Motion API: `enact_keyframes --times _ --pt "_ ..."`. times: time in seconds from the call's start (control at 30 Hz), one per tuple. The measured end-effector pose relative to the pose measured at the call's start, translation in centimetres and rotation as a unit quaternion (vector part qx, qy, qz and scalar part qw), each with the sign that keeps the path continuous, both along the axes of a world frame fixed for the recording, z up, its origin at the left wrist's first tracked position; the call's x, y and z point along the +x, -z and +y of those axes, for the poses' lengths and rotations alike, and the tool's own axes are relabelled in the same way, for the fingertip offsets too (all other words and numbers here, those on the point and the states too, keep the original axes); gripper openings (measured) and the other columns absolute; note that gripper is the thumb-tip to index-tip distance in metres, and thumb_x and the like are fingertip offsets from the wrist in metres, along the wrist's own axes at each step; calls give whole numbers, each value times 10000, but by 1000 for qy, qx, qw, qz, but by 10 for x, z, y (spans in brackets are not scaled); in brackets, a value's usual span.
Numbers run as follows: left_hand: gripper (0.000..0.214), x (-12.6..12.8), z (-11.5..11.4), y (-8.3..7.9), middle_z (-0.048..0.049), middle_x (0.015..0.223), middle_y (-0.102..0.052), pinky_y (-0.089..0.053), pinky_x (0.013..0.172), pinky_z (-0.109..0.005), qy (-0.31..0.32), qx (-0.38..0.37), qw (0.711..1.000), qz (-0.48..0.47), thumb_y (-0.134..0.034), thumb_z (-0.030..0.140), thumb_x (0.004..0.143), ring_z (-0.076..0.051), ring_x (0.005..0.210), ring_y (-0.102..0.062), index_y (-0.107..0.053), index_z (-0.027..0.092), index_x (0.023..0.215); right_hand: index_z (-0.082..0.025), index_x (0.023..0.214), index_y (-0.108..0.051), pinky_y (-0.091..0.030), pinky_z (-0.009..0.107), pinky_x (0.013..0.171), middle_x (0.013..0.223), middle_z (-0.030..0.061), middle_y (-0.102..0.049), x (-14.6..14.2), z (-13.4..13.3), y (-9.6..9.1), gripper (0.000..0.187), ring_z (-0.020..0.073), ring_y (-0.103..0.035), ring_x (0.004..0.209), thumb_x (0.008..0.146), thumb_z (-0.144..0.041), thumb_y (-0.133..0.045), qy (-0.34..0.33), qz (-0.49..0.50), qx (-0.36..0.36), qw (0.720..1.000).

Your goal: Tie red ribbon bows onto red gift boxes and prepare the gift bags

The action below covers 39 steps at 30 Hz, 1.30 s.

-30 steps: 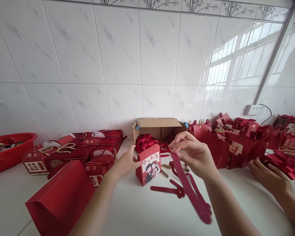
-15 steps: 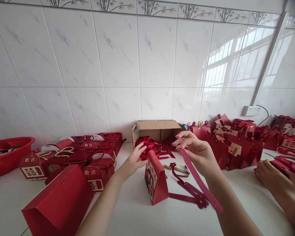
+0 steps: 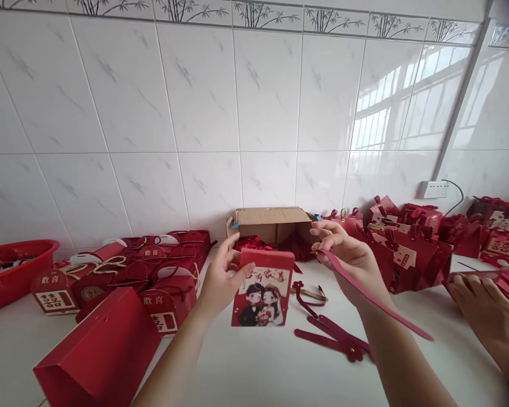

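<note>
My left hand (image 3: 220,280) grips the left edge of a small red gift box (image 3: 263,291) with a cartoon couple on its front, lifted just off the white counter (image 3: 254,367). My right hand (image 3: 343,254) pinches one end of a long dark-red strap (image 3: 377,299), which slants down to the right past my forearm. More red straps (image 3: 331,333) lie on the counter below the box. An open cardboard carton (image 3: 271,223) with red ribbons inside stands against the tiled wall behind both hands.
A large red box (image 3: 97,350) lies at the front left, with a pile of red gift boxes (image 3: 144,265) behind it and a red basket (image 3: 12,271) at far left. Red gift bags (image 3: 407,249) crowd the right. Another person's hand (image 3: 487,316) works at the right edge.
My left hand took hold of the small box, turned its picture side toward me and raised it. The right hand stayed up with the strap, whose free end swung out to the right.
</note>
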State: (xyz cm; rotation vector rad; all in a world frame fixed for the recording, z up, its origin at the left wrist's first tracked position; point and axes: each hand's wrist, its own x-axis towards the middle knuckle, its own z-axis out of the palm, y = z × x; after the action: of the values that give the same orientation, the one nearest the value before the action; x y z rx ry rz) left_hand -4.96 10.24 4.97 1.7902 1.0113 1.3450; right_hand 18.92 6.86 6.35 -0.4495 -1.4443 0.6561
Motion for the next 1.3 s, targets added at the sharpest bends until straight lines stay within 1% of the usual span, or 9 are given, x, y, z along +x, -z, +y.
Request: enact_keyframes --times 0.17,0.33,0.47,0.57,0.67,0.83,0.93,1.17,1.3 --pt "689 24 -44 -20 -66 1058 -650 -533 817 -282 -57 113 986 -110 -657 330 820 -182 949 -642 -299 252 1403 -221 744 -658 -434 428 1006 1412 37 -418 -26 -5 2 59 272 -381 1322 778 -233 -705 -11 15 5 1000" --pt "640 39 -68 -22 -65 1090 -637 -536 819 -273 -94 129 975 -153 -637 331 840 -177 968 -635 -325 257 1394 -228 728 -642 -463 360 920 1338 47 -476 -50 -19 4 83 249 -291 1366 804 -204 -668 52 9 56 997" --pt "229 35 -68 -22 -4 831 -643 -498 631 -191 -34 99 987 -126 -630 336 843 -121 740 -616 -577 215 1030 -247 738 -657 -434 381 957 1202 53 -538 -53 -24 4 86 241 -310 1344 806 -195 -665 94 -15 77 992" --pt "128 33 -68 -23 12 807 -606 -459 611 -156 -27 112 983 -140 -635 308 841 -87 704 -571 -574 196 852 -249 727 -671 -439 390 948 1238 50 -508 -53 -23 4 76 257 -347 1319 793 -216 -688 110 -33 72 991" --pt "98 35 -70 -24 -27 1049 -619 -469 809 -196 -11 115 980 -160 -610 285 858 -122 926 -574 -572 196 867 -244 735 -690 -470 381 919 1272 62 -481 -54 -22 4 54 268 -388 1295 781 -221 -705 115 -39 73 990" --pt "113 35 -71 -21 42 672 -543 -408 544 -165 21 88 987 -133 -556 321 896 -80 563 -474 -523 225 946 -247 751 -697 -519 355 858 1219 79 -516 -55 -21 5 76 257 -434 1262 789 -182 -690 125 -35 82 988" --pt "168 33 -70 -20 18 740 -578 -415 577 -182 12 109 989 -102 -549 324 899 -97 620 -507 -550 222 1033 -246 755 -697 -532 360 855 1157 85 -543 -55 -21 4 93 254 -455 1240 792 -162 -681 133 -37 102 985" --pt "115 32 -71 -20 4 816 -588 -436 696 -190 26 125 989 -77 -528 292 917 -102 729 -529 -592 207 962 -232 774 -706 -556 325 794 1169 96 -540 -54 -22 5 114 250 -492 1205 790 -124 -673 131 -52 117 983" --pt "99 33 -71 -21 17 755 -591 -429 621 -165 48 116 989 -82 -524 278 922 -89 679 -533 -588 206 945 -231 788 -699 -555 286 757 1135 83 -553 -54 -22 5 133 217 -551 1120 797 -103 -664 132 -52 125 982"
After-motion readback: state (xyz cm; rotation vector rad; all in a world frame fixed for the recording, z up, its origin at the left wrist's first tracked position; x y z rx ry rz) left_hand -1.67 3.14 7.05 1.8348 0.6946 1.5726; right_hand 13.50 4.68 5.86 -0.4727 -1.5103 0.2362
